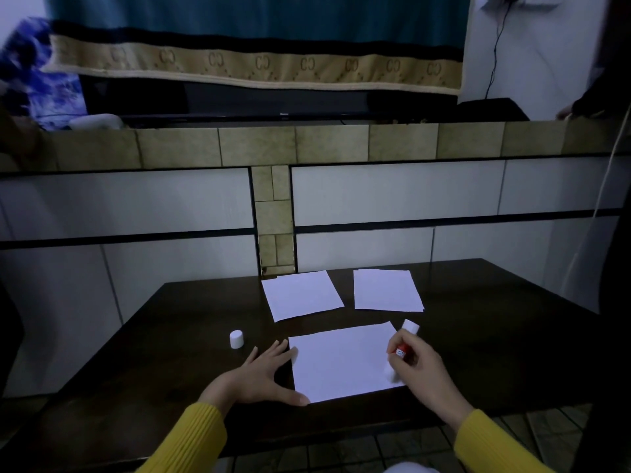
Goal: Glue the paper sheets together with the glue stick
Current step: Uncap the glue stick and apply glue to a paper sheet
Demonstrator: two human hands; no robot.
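Observation:
A white paper sheet (341, 361) lies near the front of the dark table (170, 353). My left hand (263, 373) rests flat with spread fingers on the sheet's left edge, thumb at its front corner. My right hand (418, 365) grips a red and white glue stick (400, 351) tilted, with its lower end down on the sheet's right edge. The stick's white cap (236, 339) stands on the table to the left. Two more lots of white paper lie further back: one sheet (302, 295) in the middle, a small stack (387, 290) to its right.
A tiled wall unit (273, 199) rises right behind the table's far edge. The table's front edge runs just under my yellow sleeves (191, 442). Tiled floor shows below at the right.

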